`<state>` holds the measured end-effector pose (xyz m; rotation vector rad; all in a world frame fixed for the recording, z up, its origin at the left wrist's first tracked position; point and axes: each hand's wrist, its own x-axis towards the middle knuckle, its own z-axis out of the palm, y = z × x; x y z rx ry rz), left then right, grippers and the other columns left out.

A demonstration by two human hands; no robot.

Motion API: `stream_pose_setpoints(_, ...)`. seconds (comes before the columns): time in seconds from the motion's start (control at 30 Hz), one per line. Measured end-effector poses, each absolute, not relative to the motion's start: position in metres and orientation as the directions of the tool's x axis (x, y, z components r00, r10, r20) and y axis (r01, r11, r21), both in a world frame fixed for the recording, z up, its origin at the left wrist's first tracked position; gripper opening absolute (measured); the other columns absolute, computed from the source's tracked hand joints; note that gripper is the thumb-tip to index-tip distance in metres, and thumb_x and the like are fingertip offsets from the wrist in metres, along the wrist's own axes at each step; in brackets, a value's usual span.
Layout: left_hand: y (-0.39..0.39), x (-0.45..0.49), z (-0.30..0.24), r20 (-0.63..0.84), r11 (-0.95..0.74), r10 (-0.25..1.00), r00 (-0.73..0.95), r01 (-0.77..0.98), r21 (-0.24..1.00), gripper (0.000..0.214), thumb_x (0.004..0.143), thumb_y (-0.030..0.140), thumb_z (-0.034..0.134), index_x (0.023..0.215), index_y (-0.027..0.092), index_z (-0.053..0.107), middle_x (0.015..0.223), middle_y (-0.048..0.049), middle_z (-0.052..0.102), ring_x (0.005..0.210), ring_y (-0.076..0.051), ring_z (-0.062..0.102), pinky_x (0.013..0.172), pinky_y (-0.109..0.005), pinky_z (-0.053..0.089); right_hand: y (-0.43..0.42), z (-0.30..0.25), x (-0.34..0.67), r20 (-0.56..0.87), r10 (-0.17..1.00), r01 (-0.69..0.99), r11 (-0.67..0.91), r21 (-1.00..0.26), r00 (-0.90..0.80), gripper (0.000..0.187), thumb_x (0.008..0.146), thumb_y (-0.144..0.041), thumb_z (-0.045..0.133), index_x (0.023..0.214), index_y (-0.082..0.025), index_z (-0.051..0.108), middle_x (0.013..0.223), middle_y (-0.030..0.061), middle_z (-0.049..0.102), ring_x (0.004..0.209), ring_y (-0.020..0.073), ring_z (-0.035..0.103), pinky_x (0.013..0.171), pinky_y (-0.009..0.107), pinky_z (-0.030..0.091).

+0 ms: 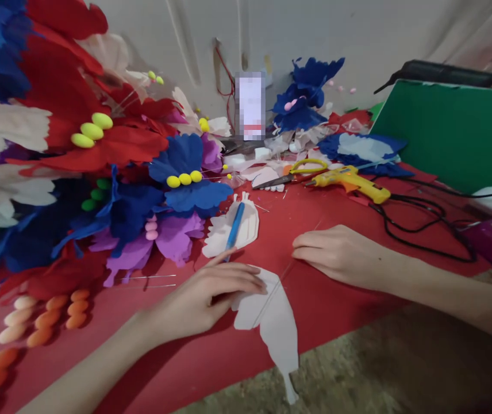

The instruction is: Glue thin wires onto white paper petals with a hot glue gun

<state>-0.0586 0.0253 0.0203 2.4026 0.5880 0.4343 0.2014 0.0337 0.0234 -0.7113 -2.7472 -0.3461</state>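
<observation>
On the red work surface lies a white butterfly-shaped cutout (pixel 279 328), one wing pointing toward the near edge. My left hand (pixel 215 287) rests over its left part, fingers stretched out and laid on the sheet. A thin straight wire (pixel 267 306) crosses the cutout at a slant and runs up toward my right hand (pixel 336 256), whose fingertips are pinched together on it. Just beyond my left hand, a blue pen (pixel 235 224) lies on a second white cutout (pixel 250 227) with scalloped edges.
Large red, blue, white and purple butterflies (pixel 189 172) crowd the left side. Orange oval pieces (pixel 50 319) lie at lower left. Scissors (pixel 298 172), a yellow glue gun (pixel 353 181) with a black cord, a green board (pixel 448 132) and a lit phone (pixel 250 106) stand or lie beyond.
</observation>
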Motion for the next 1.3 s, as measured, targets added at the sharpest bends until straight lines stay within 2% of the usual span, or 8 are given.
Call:
stream_pose_setpoints(0.27,0.022,-0.057,0.024,0.135,-0.696,0.525,0.841,0.332,0.637,0.024,0.086,0.009,0.045,0.101,0.018,0.061,0.104,-0.0033,0.067,0.111,-0.014,0.054,0.102,-0.036,0.031,0.036,0.017,0.201,0.342,0.418,0.496,0.849,0.182,-0.841,0.033,0.084,-0.006,0.033,0.081,-0.013,0.065,0.083,0.0070,0.066,0.066,0.0119,0.060,0.050,0.022,0.042)
stream_pose_setpoints(0.37,0.021,-0.057,0.025,0.110,-0.683,0.538,0.835,0.356,0.637,0.026,0.086,0.007,0.044,0.102,0.019,0.060,0.107,-0.0032,0.066,0.113,-0.014,0.052,0.104,-0.039,0.027,0.034,0.014,0.203,0.361,0.408,0.491,0.853,0.177,-0.838,0.037,0.085,-0.005,0.029,0.081,-0.014,0.065,0.083,0.0071,0.066,0.065,0.0117,0.059,0.049,0.022,0.041)
stream_pose_setpoints(0.5,0.020,-0.056,0.024,0.124,-0.680,0.537,0.834,0.342,0.648,0.025,0.085,0.007,0.044,0.101,0.017,0.061,0.105,-0.0043,0.067,0.111,-0.014,0.054,0.103,-0.038,0.030,0.031,0.009,0.203,0.419,0.408,0.511,0.843,0.168,-0.811,0.039,0.087,-0.007,0.026,0.081,-0.015,0.064,0.084,0.0068,0.066,0.067,0.0123,0.059,0.049,0.024,0.039)
stream_pose_setpoints(0.67,0.021,-0.057,0.024,0.136,-0.698,0.517,0.845,0.324,0.639,0.029,0.083,0.004,0.043,0.098,0.018,0.063,0.104,-0.0044,0.067,0.111,-0.014,0.054,0.106,-0.040,0.025,0.029,0.009,0.206,0.389,0.400,0.495,0.850,0.182,-0.830,0.041,0.089,-0.008,0.025,0.081,-0.015,0.064,0.084,0.0063,0.065,0.071,0.0122,0.059,0.052,0.023,0.039)
stream_pose_setpoints(0.8,0.022,-0.057,0.024,0.151,-0.732,0.481,0.864,0.301,0.611,0.039,0.080,-0.002,0.038,0.095,0.021,0.066,0.106,-0.0037,0.067,0.111,-0.014,0.054,0.103,-0.038,0.031,0.030,0.008,0.207,0.398,0.412,0.507,0.845,0.170,-0.820,0.041,0.089,-0.010,0.024,0.084,-0.016,0.064,0.086,0.0054,0.065,0.073,0.0123,0.059,0.055,0.023,0.039)
stream_pose_setpoints(0.9,0.023,-0.058,0.023,0.156,-0.741,0.472,0.868,0.294,0.604,0.040,0.079,-0.002,0.038,0.094,0.021,0.067,0.107,-0.0037,0.066,0.111,-0.013,0.054,0.102,-0.036,0.032,0.029,0.006,0.206,0.394,0.418,0.516,0.836,0.186,-0.819,0.041,0.089,-0.009,0.025,0.082,-0.017,0.065,0.085,0.0048,0.066,0.072,0.0116,0.059,0.054,0.023,0.039)
stream_pose_setpoints(1.1,0.023,-0.059,0.022,0.109,-0.734,0.481,0.870,0.332,0.592,0.043,0.080,0.001,0.037,0.094,0.028,0.067,0.109,-0.0011,0.065,0.112,-0.015,0.053,0.108,-0.046,0.018,0.029,0.013,0.204,0.347,0.433,0.519,0.828,0.210,-0.832,0.041,0.087,-0.007,0.026,0.081,-0.019,0.065,0.084,0.0035,0.067,0.069,0.0104,0.060,0.050,0.023,0.039)
stream_pose_setpoints(1.3,0.023,-0.059,0.022,0.146,-0.764,0.453,0.880,0.299,0.571,0.044,0.078,-0.003,0.036,0.093,0.024,0.067,0.109,-0.0026,0.065,0.112,-0.013,0.053,0.109,-0.044,0.014,0.031,0.015,0.206,0.326,0.382,0.469,0.847,0.252,-0.865,0.040,0.088,-0.009,0.026,0.083,-0.017,0.065,0.084,0.0045,0.067,0.068,0.0112,0.060,0.049,0.023,0.038)
